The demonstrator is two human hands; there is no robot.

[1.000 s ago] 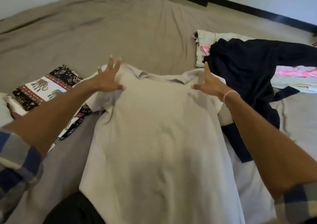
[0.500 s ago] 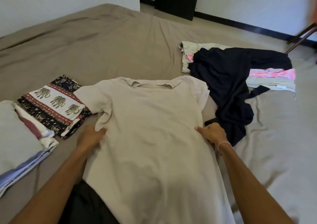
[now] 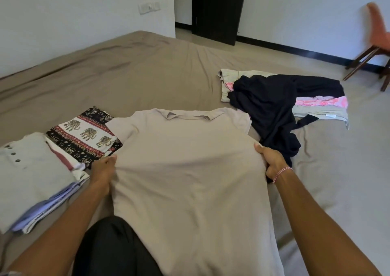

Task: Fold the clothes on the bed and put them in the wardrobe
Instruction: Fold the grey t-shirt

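The beige shirt [image 3: 190,180] runs off the bottom edge, its hem unseen. The left hand [image 3: 103,170] and right hand [image 3: 272,161] have their fingers tucked under its side edges, out of sight. At far left the folded pile [image 3: 31,176] is cut by the frame. The black garment [image 3: 268,104] covers much of the pale and pink clothes [image 3: 320,106]. Upper right, the orange chair [image 3: 377,32] is blurred and cropped

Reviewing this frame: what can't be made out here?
- Hem of the beige shirt: head view, cut off by the bottom edge.
- Fingers of the left hand and right hand: head view, mostly tucked under the shirt's side edges.
- Clothes under the dark garment: head view, mostly covered; count unclear.
- The chair: head view, blurred, cut by the right edge.
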